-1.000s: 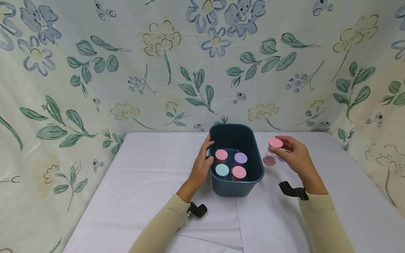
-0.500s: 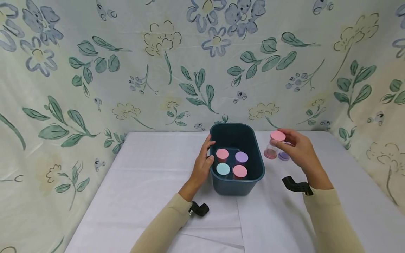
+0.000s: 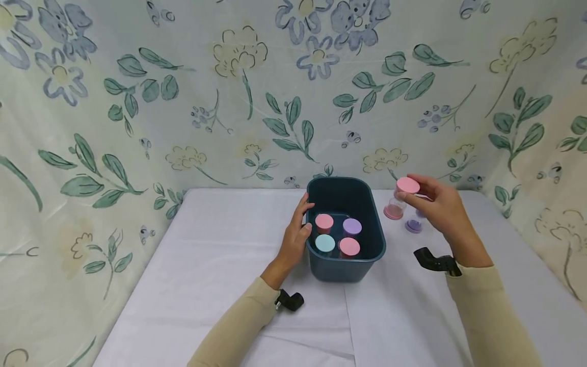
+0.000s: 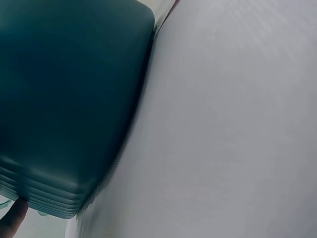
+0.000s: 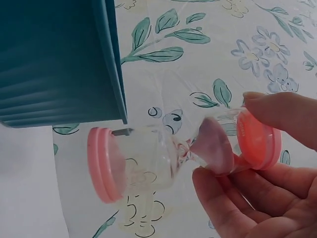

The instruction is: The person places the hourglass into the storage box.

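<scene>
Head view: pink-lidded jar (image 3: 400, 196) higher than before

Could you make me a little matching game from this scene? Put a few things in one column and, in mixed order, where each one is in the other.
Things:
1. left hand
2. pink-lidded jar
3. light blue lid
4. purple piece

Places:
A. lifted above the table in the right hand
B. inside the teal bin
C. against the bin's left rim
D. on the table right of the bin

Pairs: 1-C, 2-A, 3-B, 4-D
</scene>
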A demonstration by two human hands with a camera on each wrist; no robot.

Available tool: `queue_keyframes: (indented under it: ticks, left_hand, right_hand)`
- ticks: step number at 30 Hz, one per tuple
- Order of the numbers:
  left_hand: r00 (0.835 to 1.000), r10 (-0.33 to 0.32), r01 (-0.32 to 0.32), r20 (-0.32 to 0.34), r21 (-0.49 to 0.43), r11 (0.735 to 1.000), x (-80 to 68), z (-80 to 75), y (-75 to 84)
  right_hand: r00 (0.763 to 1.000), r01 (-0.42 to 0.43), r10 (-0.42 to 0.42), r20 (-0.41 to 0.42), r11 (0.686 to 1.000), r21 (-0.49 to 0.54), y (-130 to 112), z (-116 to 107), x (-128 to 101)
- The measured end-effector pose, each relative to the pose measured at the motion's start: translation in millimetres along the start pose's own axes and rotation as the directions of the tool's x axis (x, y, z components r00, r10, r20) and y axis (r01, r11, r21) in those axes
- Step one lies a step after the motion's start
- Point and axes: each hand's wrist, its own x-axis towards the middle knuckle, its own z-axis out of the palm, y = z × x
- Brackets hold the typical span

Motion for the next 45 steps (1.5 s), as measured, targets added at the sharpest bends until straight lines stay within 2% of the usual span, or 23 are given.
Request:
queue_keyframes:
  ticks: [13,22,36,45]
  left_hand:
    - [1.0,-0.012,0.012,-0.006,0.007,1.0,0.4,0.5,1.1]
    - [1.0,-0.011,0.01,-0.007,-0.007,1.0,-0.9,0.9,1.1]
    - [1.0,-0.01,0.01,-0.009,-0.005,1.0,-1.6,-0.5,-2.8]
    - [1.0,-0.003,0.003,0.0,-0.01,1.0,-0.3,-1.0,-3.0]
  right_hand:
    - [0.999,0.041,-0.041,0.004,0.999,0.027,-18.5,-5.5,5.4]
    - [0.999,0.028,-0.029,0.027,0.998,0.05,-30.9,-0.5,10.0]
    - [0.99,0.123,-0.129,0.062,0.988,0.092,-36.9,13.7,21.5]
    - [0.981,0.11,-0.119,0.152,0.992,0.066,-45.0,23.9,28.6]
